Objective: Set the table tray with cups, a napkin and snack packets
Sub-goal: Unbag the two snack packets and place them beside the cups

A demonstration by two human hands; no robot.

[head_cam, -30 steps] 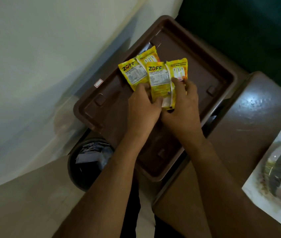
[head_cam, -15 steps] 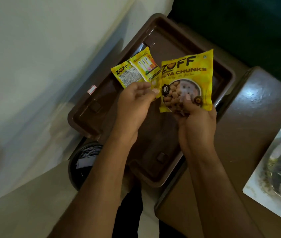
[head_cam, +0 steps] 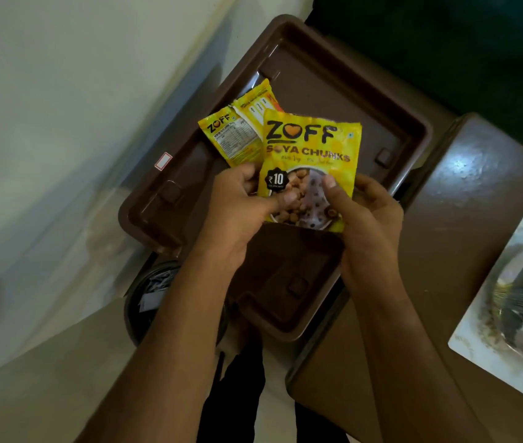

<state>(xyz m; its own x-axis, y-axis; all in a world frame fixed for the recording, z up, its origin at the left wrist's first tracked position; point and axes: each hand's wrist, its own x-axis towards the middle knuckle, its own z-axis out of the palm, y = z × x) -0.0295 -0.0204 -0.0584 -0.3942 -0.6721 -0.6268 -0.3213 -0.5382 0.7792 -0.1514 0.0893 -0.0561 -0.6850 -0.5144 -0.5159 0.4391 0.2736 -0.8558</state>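
Note:
A brown plastic tray (head_cam: 391,100) lies tilted across the middle of the head view, with nothing resting inside it. Over the tray I hold yellow ZOFF snack packets. The front packet (head_cam: 311,148), face up and reading "Soya Chunks", is pinched at its lower edge by my right hand (head_cam: 365,219); the thumb of my left hand (head_cam: 237,206) also presses on it. Behind it, my left hand grips two more yellow packets (head_cam: 234,135), back side up, fanned to the upper left. No cups or napkin are visible.
A dark brown table (head_cam: 464,219) lies to the right, carrying a white square plate (head_cam: 490,334) with food leftovers. A black bin (head_cam: 148,295) with paper scraps stands below the tray's left corner. A pale wall fills the left side.
The right hand turned one packet face up and drew it apart from the others, then brought it back left over them. My left thumb now rests on it.

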